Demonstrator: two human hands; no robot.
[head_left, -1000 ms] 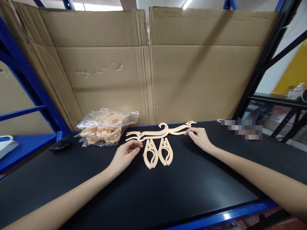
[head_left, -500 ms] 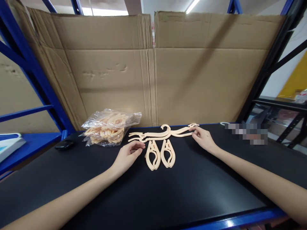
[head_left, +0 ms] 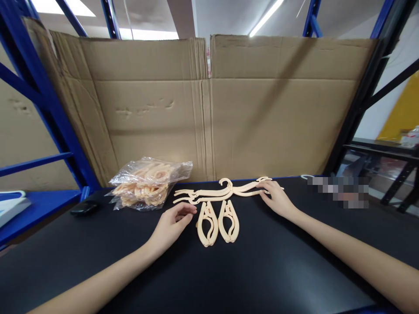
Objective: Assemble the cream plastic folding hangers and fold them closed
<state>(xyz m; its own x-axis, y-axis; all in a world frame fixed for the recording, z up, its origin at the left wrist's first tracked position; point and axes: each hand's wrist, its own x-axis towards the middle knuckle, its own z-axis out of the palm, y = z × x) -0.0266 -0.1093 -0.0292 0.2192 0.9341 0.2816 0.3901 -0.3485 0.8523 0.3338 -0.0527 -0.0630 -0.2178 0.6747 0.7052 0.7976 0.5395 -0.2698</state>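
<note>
Two cream plastic folding hangers [head_left: 212,193] lie unfolded close together near the back of the table, a hook standing out at their middle. My right hand [head_left: 276,198] is at their right end, with thumb and fingers closed around the arm of the nearer one. Just in front lie two folded hangers [head_left: 228,221], side by side with their narrow ends toward the back. To the left of these, my left hand [head_left: 173,222] rests loosely curved, thumb and fingers apart, holding nothing. Its fingertips are close to the left folded hanger [head_left: 207,224].
A clear plastic bag [head_left: 147,183] of more cream hangers sits at the back left, with a black computer mouse [head_left: 84,208] beside it. Cardboard sheets [head_left: 157,104] stand along the back edge of the black table [head_left: 203,279]. Blue rack posts [head_left: 55,104] rise at the left.
My right hand has shifted from the farther hanger's end to the nearer one, where an end piece now shows beyond my fingers. My left hand has hardly moved. The camera has tilted up slightly.
</note>
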